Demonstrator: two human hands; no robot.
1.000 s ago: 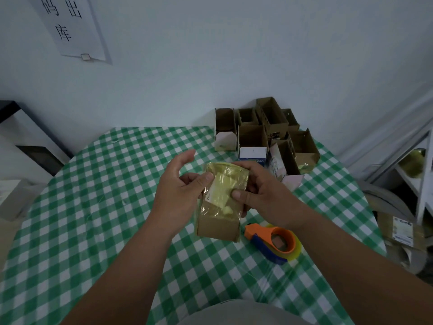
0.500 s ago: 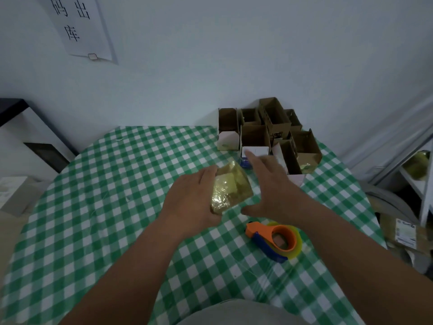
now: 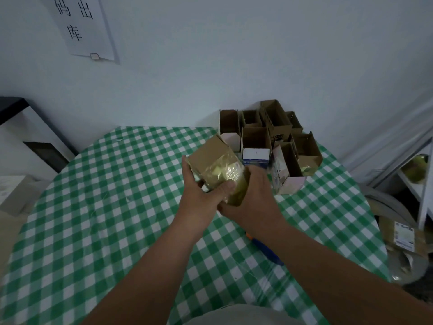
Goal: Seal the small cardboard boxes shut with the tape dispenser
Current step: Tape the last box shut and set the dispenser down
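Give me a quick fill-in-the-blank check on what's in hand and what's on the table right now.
1. Both hands hold a small cardboard box wrapped in shiny ____.
2. The tablecloth is checked white and ____.
3. The left hand and right hand keep the box ____ the table, not on it.
4. The open boxes stand by the ____.

Missing words: tape; green; above; wall

The small brown cardboard box [image 3: 212,158] is matt on its bare face and glossy where crinkled clear yellowish tape [image 3: 225,172] wraps it. The green-and-white checked tablecloth [image 3: 105,207] has a slight plastic sheen. The open brown cardboard boxes [image 3: 276,134] look dull; the wall-hung white paper sheet [image 3: 86,29] matt.
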